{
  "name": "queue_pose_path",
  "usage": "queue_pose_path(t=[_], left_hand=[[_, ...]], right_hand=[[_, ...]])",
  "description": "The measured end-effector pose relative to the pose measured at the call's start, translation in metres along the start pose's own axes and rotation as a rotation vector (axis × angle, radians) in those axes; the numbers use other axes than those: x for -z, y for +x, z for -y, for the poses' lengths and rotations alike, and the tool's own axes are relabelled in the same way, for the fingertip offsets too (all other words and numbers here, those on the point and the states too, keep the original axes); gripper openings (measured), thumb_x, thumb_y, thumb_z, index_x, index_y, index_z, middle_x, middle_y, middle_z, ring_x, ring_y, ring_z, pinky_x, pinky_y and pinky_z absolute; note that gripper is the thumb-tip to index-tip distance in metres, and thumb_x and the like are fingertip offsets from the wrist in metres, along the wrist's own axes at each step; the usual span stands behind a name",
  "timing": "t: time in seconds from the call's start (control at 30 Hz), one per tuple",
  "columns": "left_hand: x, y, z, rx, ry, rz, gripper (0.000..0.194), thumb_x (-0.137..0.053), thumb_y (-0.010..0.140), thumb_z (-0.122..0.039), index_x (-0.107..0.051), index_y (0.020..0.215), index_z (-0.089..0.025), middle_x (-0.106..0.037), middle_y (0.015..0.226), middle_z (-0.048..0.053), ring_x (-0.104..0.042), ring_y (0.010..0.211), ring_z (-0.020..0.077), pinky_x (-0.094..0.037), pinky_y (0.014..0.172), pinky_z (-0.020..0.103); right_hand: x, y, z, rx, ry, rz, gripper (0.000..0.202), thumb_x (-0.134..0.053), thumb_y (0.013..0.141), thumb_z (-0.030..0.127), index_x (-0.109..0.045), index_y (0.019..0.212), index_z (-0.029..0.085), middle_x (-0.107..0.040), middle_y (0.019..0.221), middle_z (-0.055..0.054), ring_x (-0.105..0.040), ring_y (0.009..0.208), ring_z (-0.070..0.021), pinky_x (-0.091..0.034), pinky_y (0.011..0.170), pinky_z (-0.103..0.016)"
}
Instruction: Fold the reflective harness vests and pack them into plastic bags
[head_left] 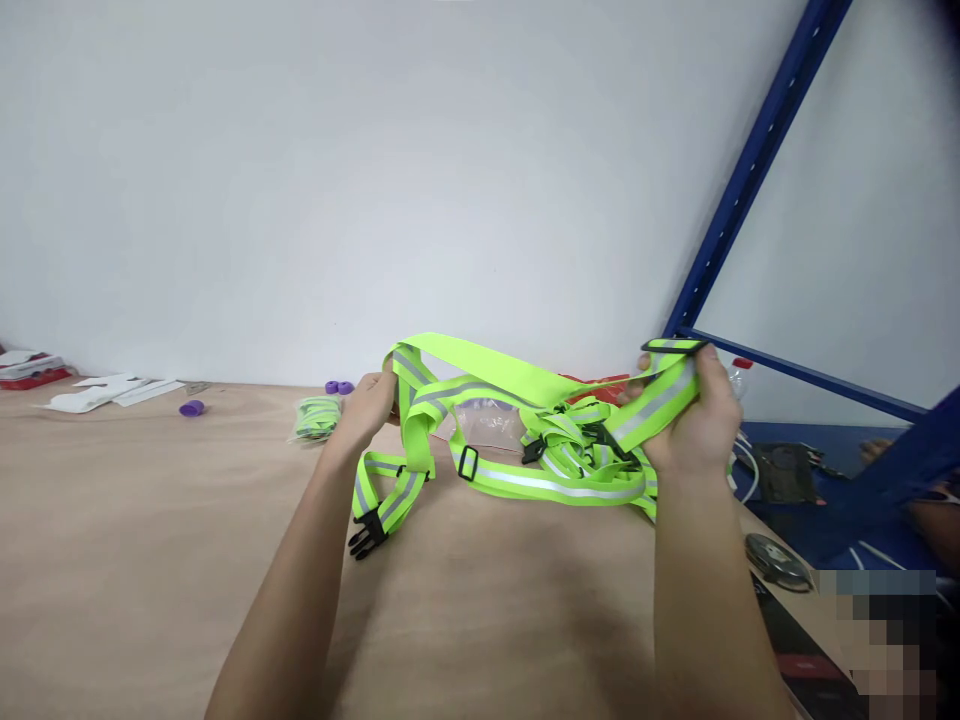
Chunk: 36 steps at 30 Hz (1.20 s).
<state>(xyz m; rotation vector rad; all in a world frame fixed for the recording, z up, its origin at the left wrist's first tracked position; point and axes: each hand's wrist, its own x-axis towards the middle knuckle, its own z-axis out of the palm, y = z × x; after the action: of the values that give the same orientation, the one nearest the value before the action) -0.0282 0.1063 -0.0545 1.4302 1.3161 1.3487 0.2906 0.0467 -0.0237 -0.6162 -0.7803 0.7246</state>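
Between my hands stretches a lime-green reflective strap harness with silver stripes and black plastic fittings. My left hand grips its left loop, and some of the fingers are hidden behind the webbing. From that side hangs a short strap ending in a black buckle. My right hand is closed around the harness at the right, near a wide black slider. Below and behind this span lies a tangled pile of similar straps on the table; where the held harness ends among them I cannot tell.
A clear bag of folded straps and purple rolls lie to the left, with a purple ring and white sheets farther out. A blue metal frame stands at the right. A person's hand shows beyond it.
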Motion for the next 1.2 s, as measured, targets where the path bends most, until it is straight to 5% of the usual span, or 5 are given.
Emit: queue_pose_path(t=[0.43,0.6,0.83,0.97,1.2], left_hand=[[0.005,-0.014,-0.025,0.012,-0.807,0.355,0.081,-0.013,0.097,-0.072,-0.064,0.123,-0.015,-0.077,0.103,0.015,-0.074,0.097,0.0301,-0.061,0.080,0.041],[0.006,-0.011,-0.022,-0.010,-0.743,0.320,0.076,-0.034,0.090,-0.080,-0.066,0.112,-0.015,-0.074,0.112,0.016,-0.072,0.101,0.0306,-0.062,0.077,0.039],[0.010,-0.013,-0.015,-0.062,-0.466,0.340,0.059,-0.084,0.073,-0.036,-0.056,0.122,-0.019,-0.072,0.102,0.008,-0.074,0.086,0.0252,-0.061,0.072,0.035],[0.005,-0.015,-0.015,-0.129,-0.347,0.299,0.072,-0.083,0.073,-0.030,-0.047,0.135,-0.022,-0.071,0.083,0.002,-0.073,0.077,0.0216,-0.058,0.063,0.028],[-0.017,-0.030,-0.026,-0.265,-0.134,0.193,0.036,-0.066,0.086,-0.040,-0.060,0.115,-0.020,-0.065,0.060,-0.002,-0.065,0.045,0.0181,-0.041,0.038,0.022]], right_hand=[[0.004,-0.014,0.002,-0.165,-0.770,0.720,0.044,-0.070,0.082,0.052,-0.066,0.113,0.020,-0.059,0.068,0.003,-0.046,0.050,-0.0107,-0.037,0.048,-0.025],[0.007,-0.015,0.009,-0.143,-0.816,0.856,0.052,-0.079,0.071,0.045,-0.069,0.117,0.023,-0.068,0.115,-0.007,-0.064,0.103,-0.0244,-0.054,0.081,-0.033],[0.015,-0.011,0.014,-0.101,-0.817,0.655,0.051,-0.078,0.072,0.052,-0.070,0.112,0.021,-0.068,0.116,-0.008,-0.063,0.096,-0.0221,-0.052,0.078,-0.032],[0.016,-0.010,0.011,-0.138,-1.107,0.630,0.041,-0.077,0.071,0.055,-0.074,0.098,0.024,-0.072,0.111,-0.007,-0.064,0.104,-0.0278,-0.051,0.085,-0.036],[0.030,-0.001,-0.006,-0.262,-1.449,0.705,0.047,-0.078,0.068,0.052,-0.072,0.104,0.023,-0.074,0.108,-0.007,-0.069,0.094,-0.0266,-0.052,0.078,-0.034]])
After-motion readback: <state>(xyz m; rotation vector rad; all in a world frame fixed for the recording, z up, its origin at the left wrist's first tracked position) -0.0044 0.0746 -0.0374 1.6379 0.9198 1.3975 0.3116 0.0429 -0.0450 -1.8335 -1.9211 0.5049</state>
